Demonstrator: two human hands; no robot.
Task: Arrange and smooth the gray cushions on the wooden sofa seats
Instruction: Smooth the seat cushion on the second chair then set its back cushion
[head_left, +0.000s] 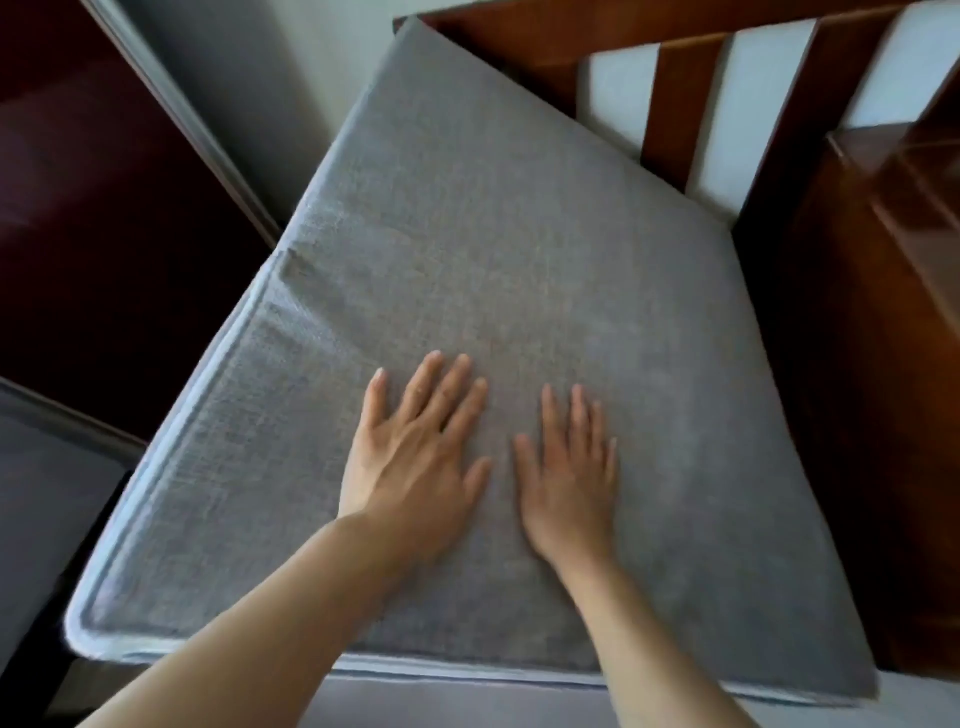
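Note:
A large gray cushion (467, 249) with pale piping along its left and front edges lies on the wooden sofa seat and fills most of the view. A small crease shows near its left edge. My left hand (421, 457) lies flat on the cushion's near half, fingers straight and spread. My right hand (569, 478) rests flat beside it, palm down, fingers straight. Both forearms reach in from the bottom of the frame.
The sofa's dark wooden back slats (675, 104) rise behind the cushion, and a wooden armrest (872, 312) runs along its right side. Another gray cushion (47, 493) sits at the lower left. A dark panel (93, 208) and a gray wall stand at the left.

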